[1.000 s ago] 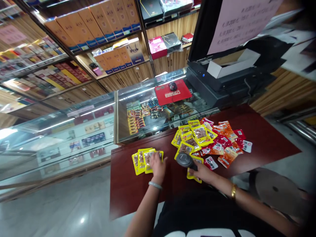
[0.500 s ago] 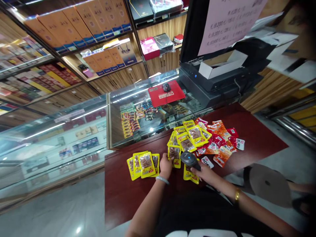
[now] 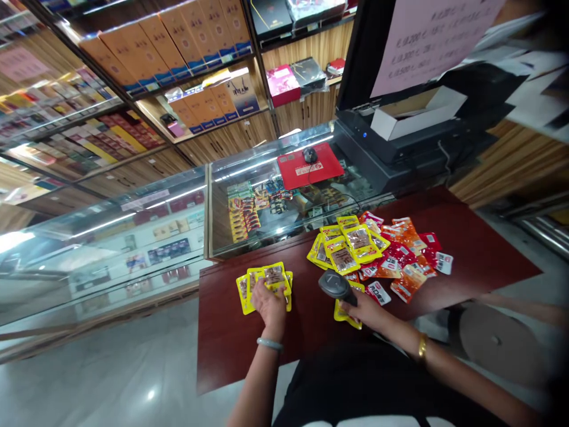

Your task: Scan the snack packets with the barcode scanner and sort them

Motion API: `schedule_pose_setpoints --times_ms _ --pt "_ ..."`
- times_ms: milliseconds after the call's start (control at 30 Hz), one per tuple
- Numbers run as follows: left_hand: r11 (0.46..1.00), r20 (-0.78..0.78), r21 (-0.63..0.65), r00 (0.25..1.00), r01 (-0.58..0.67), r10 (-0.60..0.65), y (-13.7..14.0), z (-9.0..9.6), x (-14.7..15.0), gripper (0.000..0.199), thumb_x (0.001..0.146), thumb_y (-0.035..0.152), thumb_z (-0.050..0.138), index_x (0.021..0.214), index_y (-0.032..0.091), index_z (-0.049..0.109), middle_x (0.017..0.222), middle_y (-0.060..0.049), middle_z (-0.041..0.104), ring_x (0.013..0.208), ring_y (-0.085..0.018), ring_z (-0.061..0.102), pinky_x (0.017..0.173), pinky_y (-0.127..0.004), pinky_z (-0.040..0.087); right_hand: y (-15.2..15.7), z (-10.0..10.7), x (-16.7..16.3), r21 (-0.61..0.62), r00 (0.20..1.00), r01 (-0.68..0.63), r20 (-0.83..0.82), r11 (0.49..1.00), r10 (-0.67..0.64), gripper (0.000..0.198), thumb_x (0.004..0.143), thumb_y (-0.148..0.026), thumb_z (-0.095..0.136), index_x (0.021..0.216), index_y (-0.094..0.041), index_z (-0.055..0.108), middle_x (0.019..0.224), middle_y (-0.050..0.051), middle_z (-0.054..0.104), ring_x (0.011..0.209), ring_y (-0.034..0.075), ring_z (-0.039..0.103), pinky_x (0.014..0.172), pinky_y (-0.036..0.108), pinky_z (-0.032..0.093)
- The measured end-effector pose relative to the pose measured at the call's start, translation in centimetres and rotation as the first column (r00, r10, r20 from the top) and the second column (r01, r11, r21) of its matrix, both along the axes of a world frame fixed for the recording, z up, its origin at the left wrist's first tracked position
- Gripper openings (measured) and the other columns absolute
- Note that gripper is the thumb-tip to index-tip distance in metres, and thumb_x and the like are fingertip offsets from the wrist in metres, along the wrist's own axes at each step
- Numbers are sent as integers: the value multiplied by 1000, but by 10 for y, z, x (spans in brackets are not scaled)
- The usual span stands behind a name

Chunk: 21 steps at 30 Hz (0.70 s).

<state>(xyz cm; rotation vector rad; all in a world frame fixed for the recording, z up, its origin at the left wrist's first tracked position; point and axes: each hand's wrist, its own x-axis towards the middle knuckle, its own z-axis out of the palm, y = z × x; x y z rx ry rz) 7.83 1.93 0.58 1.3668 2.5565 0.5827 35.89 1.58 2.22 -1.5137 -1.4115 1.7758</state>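
Note:
My left hand (image 3: pixel 269 302) is over the left pile of yellow snack packets (image 3: pixel 243 295). Its fingers look apart, resting over the lower part of the top packet (image 3: pixel 274 273). In my right hand (image 3: pixel 365 309) is a dark handheld barcode scanner (image 3: pixel 335 285), its head pointing left above the red-brown table. Under the scanner and right hand lies another yellow packet (image 3: pixel 344 315), partly hidden. Beyond it is a heap of yellow packets (image 3: pixel 342 258) with brown contents showing through clear windows.
Red and orange packets (image 3: pixel 406 255) lie to the right on the table (image 3: pixel 249 350). Behind stands a glass counter (image 3: pixel 284 222) bearing a red mat (image 3: pixel 306 172) and a mouse (image 3: pixel 310 155). A monitor (image 3: pixel 367 53) and a white open box (image 3: pixel 415 121) are at back right. A round stool (image 3: pixel 498 341) is at right.
My left hand has moved left from beside the scanner to the left pile, and the yellow packet it touched now lies on top there. The scanner stays in my right hand.

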Motion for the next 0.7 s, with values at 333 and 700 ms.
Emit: schedule_pose_setpoints --times_ms 333,700 --pt "619 211 -363 709 696 -673 -2 -23 143 78 75 56 67 138 16 46 136 -17 50 126 -33 42 106 -44 31 -8 9 28 15 990 108 94 994 -109 59 74 -68 66 107 -20 61 61 -1 62 46 16 55 46 27 42" --pt "837 504 -327 830 439 -238 9 -32 112 38 81 38 69 108 19 51 99 -9 70 90 -22 66 77 -30 46 -16 8 37 -52 981 160 122 986 -153 59 75 -68 61 106 -19 53 45 -10 47 36 13 46 42 25 36"
